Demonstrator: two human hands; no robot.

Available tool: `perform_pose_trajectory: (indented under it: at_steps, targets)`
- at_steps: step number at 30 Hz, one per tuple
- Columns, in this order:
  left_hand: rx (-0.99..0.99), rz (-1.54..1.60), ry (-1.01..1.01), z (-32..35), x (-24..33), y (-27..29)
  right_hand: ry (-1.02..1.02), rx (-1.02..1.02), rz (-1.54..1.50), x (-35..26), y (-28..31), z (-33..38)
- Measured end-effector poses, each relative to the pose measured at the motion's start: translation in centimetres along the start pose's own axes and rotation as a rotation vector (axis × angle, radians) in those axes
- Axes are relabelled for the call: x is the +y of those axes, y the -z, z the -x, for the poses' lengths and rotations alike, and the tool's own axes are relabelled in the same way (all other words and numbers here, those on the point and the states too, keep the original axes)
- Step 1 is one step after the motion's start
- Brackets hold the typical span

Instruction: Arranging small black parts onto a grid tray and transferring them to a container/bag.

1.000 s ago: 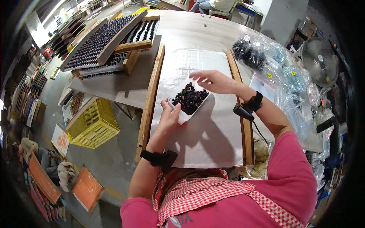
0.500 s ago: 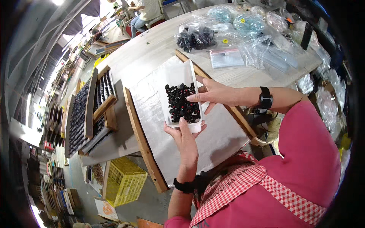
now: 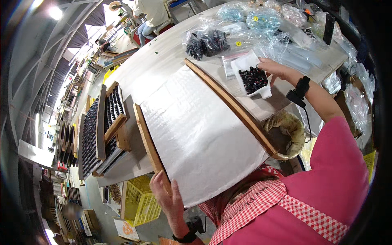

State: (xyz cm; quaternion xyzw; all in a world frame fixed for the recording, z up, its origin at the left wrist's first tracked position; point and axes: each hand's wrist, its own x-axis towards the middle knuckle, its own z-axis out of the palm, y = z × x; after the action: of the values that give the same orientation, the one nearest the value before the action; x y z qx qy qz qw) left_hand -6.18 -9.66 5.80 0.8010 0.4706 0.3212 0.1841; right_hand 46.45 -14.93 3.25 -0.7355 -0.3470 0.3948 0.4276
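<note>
My right hand (image 3: pixel 276 70) grips the right rim of a small white plastic tray (image 3: pixel 245 65) at the right of the table. In the tray lies a heap of small dark beads (image 3: pixel 253 80), black with some red. My left hand (image 3: pixel 168 198) is closed round the near end of the left wooden strip (image 3: pixel 147 136), its thumb on the inner side. Between this strip and the right wooden strip (image 3: pixel 228 102) a white sheet-covered board (image 3: pixel 200 134) lies in front of me, nothing on it.
Stacked wooden frames with rows of dark pieces (image 3: pixel 104 126) stand at the left. Bags of black pieces (image 3: pixel 206 43) and clear bags (image 3: pixel 261 22) lie at the back. A round bin (image 3: pixel 300 139) is below the right edge, a yellow crate (image 3: pixel 143 202) on the floor. Another person (image 3: pixel 151 16) sits far off.
The white tray has moved from over the board to the right, in my right hand. My left hand has let go of it and come down to the left wooden strip.
</note>
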Motion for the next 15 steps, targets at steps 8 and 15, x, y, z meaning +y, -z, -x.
perform_pose_trajectory:
  at_steps: [8, 15]
  targets:
    - [-0.033, 0.131, 0.492, 2.2, -8.5, 3.8, 0.641, 0.779, 1.038, 2.7, -0.8, -1.3]
    - [-0.319, 0.446, 0.867, -0.6, -10.1, 0.6, 0.503, -0.059, 1.019, -2.9, -9.9, 8.5]
